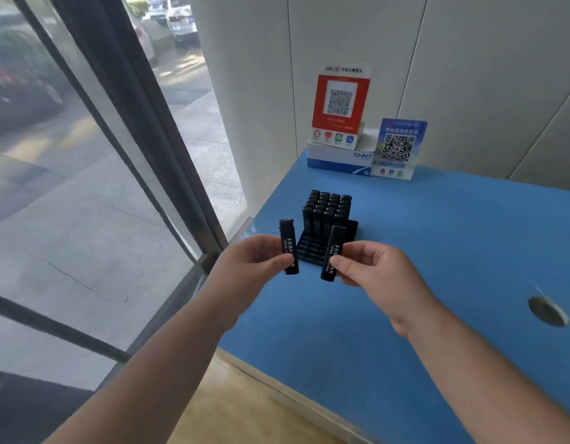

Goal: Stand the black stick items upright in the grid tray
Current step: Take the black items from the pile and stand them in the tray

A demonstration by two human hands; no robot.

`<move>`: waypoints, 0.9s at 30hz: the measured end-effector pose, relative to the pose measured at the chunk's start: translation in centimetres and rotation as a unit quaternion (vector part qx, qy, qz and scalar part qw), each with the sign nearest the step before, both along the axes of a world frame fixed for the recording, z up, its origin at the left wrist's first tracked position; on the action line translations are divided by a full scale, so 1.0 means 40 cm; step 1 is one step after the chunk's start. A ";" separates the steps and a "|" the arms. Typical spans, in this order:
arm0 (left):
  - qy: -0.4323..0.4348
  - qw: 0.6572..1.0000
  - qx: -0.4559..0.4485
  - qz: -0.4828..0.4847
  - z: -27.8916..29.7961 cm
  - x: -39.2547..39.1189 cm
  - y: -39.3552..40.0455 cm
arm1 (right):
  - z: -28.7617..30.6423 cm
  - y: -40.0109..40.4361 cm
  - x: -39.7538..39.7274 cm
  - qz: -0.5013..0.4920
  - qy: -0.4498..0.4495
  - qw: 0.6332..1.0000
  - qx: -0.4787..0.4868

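A black grid tray (352,226) sits on the blue table (437,238) near its left edge. Several black sticks (328,208) stand upright in the tray's far rows; the near cells are open. My left hand (255,257) pinches one black stick with white print (289,245), held upright just left of the tray. My right hand (370,267) pinches a second black stick (333,251), tilted slightly, in front of the tray's near cells.
A white box (338,157) with a red QR sign (339,104) on it stands at the table's back, and a blue QR sign (399,149) beside it. A round cable hole (548,310) lies at the right. Glass window and dark frame run along the left.
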State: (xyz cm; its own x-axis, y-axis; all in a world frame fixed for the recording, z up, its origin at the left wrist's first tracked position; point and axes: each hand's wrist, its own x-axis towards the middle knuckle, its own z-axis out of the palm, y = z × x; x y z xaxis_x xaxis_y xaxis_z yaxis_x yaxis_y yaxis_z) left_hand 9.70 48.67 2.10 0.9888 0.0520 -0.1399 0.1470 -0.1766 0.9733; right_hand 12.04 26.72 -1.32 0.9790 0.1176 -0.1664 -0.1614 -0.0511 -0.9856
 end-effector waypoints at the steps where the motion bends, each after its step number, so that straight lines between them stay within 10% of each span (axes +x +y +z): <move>1: -0.002 1.000 0.011 -0.003 0.004 0.030 0.009 | 0.002 0.009 0.023 0.000 -0.005 1.000 0.002; 27: -0.111 0.940 0.222 -0.234 -0.216 0.436 0.071 | -0.087 0.156 0.138 -0.240 -0.017 0.967 -0.086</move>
State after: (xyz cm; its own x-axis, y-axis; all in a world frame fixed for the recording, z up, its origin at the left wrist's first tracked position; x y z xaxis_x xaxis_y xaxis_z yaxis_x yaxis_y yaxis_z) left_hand 27.12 51.50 -6.55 0.9199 -0.3921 0.0057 -0.2469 -0.5678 0.7853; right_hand 17.55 32.95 -4.81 0.9192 -0.3783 -0.1092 -0.1746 -0.1430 -0.9742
